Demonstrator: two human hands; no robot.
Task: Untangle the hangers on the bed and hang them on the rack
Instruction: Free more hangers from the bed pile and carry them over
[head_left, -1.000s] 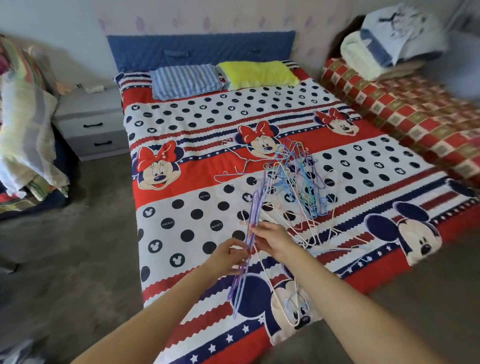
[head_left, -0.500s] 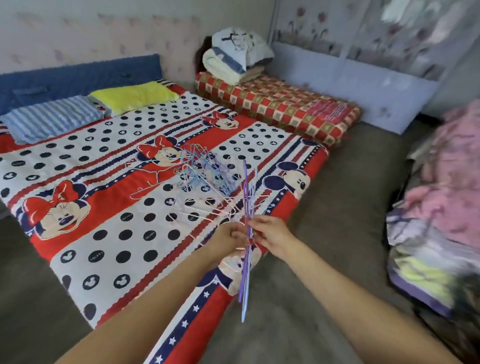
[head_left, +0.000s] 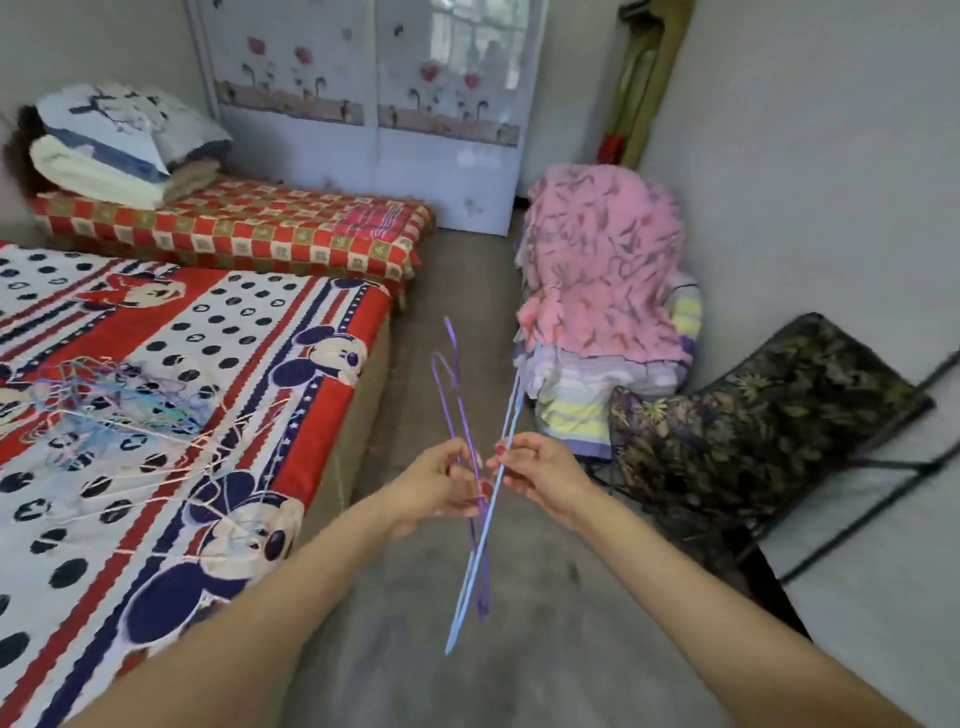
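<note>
Over the grey floor beside the bed, both my hands hold thin wire hangers upright. My left hand (head_left: 441, 483) pinches a purple hanger (head_left: 453, 364), whose hook points up. My right hand (head_left: 540, 470) grips a light blue hanger (head_left: 475, 571) that crosses the purple one below my fingers. A tangled pile of hangers (head_left: 119, 400) in blue, pink and white lies on the bed (head_left: 332, 415) at the left, on its cartoon-mouse cover. No rack is clearly in view.
A low mattress (head_left: 234, 228) with a red checked cover and folded bedding lies behind the bed. A white wardrobe (head_left: 374, 104) stands at the back. A pink blanket (head_left: 602, 260) covers a stack at right, beside a dark floral folding chair (head_left: 753, 426).
My view has swung right, away from the bed toward the wardrobe and chair. The two held hangers have come off the pile and now hang over the floor, spread apart.
</note>
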